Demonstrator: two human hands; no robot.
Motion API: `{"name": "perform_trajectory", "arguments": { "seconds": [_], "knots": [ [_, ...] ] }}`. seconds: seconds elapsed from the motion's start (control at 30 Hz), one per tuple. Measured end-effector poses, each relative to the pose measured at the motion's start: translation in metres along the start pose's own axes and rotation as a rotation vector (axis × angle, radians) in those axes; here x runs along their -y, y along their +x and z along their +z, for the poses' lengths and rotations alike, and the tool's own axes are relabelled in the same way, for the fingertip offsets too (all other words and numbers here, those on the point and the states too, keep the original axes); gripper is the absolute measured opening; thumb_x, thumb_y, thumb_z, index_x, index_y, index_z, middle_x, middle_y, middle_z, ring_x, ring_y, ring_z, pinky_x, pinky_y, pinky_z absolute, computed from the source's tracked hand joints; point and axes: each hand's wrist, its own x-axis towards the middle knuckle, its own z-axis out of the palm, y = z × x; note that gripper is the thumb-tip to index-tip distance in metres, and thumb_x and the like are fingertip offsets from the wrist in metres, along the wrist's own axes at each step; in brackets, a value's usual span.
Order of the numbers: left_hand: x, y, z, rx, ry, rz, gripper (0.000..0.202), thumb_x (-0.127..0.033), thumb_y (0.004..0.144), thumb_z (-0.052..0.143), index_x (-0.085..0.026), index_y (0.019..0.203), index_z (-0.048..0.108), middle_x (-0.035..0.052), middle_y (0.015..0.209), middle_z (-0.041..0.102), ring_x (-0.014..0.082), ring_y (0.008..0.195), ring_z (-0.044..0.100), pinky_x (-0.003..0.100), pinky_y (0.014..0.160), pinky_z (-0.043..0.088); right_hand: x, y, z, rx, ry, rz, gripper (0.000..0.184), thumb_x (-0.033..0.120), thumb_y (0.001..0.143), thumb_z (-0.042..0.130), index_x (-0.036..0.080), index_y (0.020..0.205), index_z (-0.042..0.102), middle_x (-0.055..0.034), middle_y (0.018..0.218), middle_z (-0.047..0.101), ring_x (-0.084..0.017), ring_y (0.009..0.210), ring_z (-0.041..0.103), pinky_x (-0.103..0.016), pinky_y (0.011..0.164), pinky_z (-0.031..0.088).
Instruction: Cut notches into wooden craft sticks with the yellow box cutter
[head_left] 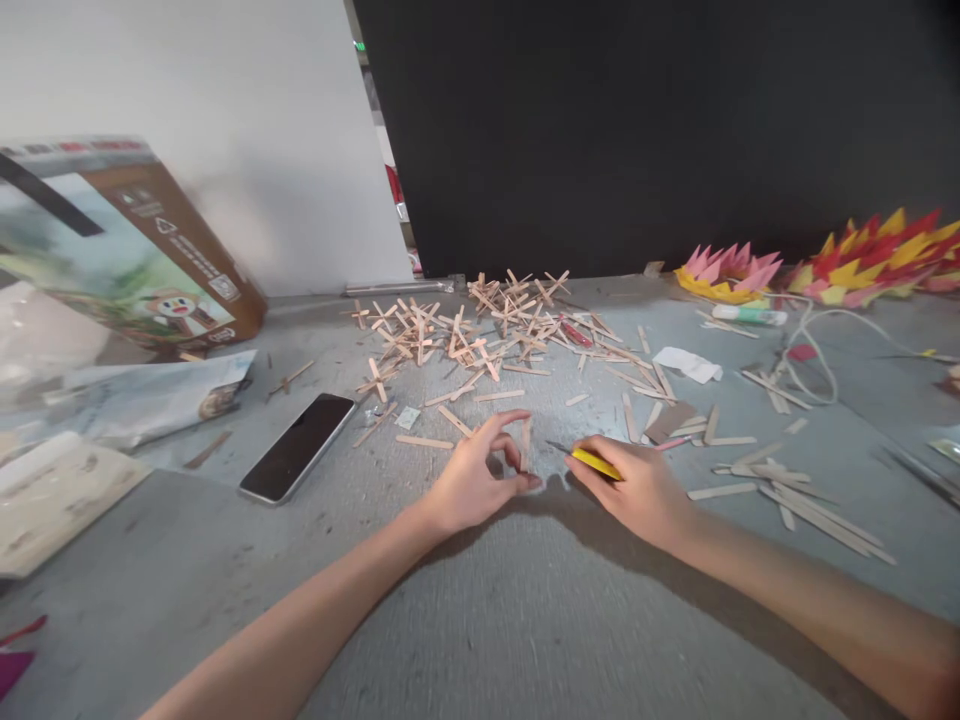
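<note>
My left hand [480, 470] pinches a short wooden craft stick [526, 445] between thumb and fingers, the stick standing nearly upright. In my right hand [645, 490] is a yellow utility knife [597, 463], its blade pointing left toward the stick but apart from it. Just beyond both hands lies a heap of craft sticks [450, 335], many of them joined into crosses. Loose craft sticks [810, 510] are scattered to the right of my right hand.
A smartphone [298, 448] lies left of my left hand. Farther left stand a printed box [172, 250] and plastic packaging [157, 395]. Folded-paper pieces [877, 260], a glue stick [750, 315], a white cable [802, 350] and a crumpled tissue [688, 364] are at the right.
</note>
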Motion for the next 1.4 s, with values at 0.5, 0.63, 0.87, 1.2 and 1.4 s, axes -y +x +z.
{"name": "perform_trajectory", "arguments": {
  "seconds": [0.5,0.63,0.87,1.2,1.4],
  "knots": [
    [-0.018,-0.023,0.032,-0.088,0.189,0.108,0.065,-0.024,0.088,0.076,-0.030,0.146,0.049,-0.0041,0.083,0.069,0.0211,0.096,0.065,0.038,0.096,0.045,0.050,0.006,-0.005,0.234,0.635,0.364,0.028,0.048,0.092,0.071,0.021,0.084,0.070,-0.0035,0.084,0.072,-0.020,0.083,0.066,-0.030,0.074,0.050],
    [-0.018,-0.023,0.032,-0.081,0.136,0.082,0.063,-0.031,0.089,0.078,-0.029,0.146,0.050,-0.0035,0.083,0.070,0.0212,0.094,0.067,0.040,0.097,0.045,0.047,0.003,-0.003,0.239,0.648,0.405,0.026,0.046,0.093,0.071,0.021,0.089,0.071,-0.0006,0.074,0.065,-0.014,0.062,0.053,-0.026,0.052,0.037],
    [-0.021,-0.022,0.032,-0.073,0.078,0.031,0.065,-0.033,0.088,0.079,-0.028,0.147,0.051,-0.0019,0.083,0.072,0.0223,0.091,0.070,0.040,0.093,0.047,0.043,0.001,-0.001,0.261,0.736,0.452,0.032,0.052,0.093,0.072,0.021,0.088,0.070,0.0059,0.056,0.044,-0.010,0.048,0.037,-0.025,0.044,0.027],
    [-0.023,-0.021,0.031,-0.101,0.034,-0.022,0.069,-0.029,0.085,0.081,-0.026,0.147,0.050,-0.0037,0.080,0.070,0.0209,0.088,0.070,0.041,0.097,0.046,0.037,0.000,0.004,0.142,0.735,0.525,0.038,0.057,0.090,0.072,0.021,0.083,0.065,0.0076,0.054,0.039,-0.011,0.048,0.035,-0.027,0.046,0.028],
    [-0.020,-0.022,0.034,-0.084,0.013,0.001,0.069,-0.032,0.086,0.081,-0.025,0.147,0.049,-0.0029,0.080,0.069,0.0207,0.088,0.070,0.037,0.091,0.049,0.043,0.006,0.000,0.176,0.671,0.397,0.027,0.047,0.089,0.074,0.021,0.087,0.072,-0.0006,0.074,0.064,-0.015,0.064,0.054,-0.028,0.057,0.040]
  ]
}}
